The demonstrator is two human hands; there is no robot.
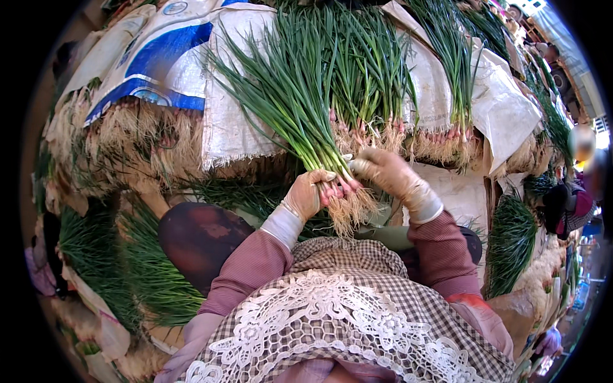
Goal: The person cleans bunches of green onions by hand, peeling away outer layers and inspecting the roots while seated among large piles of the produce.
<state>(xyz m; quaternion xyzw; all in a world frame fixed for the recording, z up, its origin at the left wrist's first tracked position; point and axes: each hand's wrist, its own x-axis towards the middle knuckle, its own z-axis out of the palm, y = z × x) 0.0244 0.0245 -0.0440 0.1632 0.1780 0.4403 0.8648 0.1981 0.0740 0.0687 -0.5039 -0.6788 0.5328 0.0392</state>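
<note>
My left hand (305, 195), in a pale thin glove, is wrapped round a bunch of spring onions (300, 127) just above their pinkish bulbs. The long green leaves fan out up and to the left, and tan roots hang below my fist. On the right side of the same bunch, my gloved right hand (387, 173) has its fingers pinched together against the lower stems. Something whitish shows at those fingertips, too small to make out. Just beyond lies a row of more spring onions (370, 76), their roots toward me.
White woven sacks (236, 96) and a blue-and-white sack (169, 54) cover parts of the heap. More greens lie by my knee (153, 262) and at the right (511, 236). Another person (571, 204) is at the far right edge.
</note>
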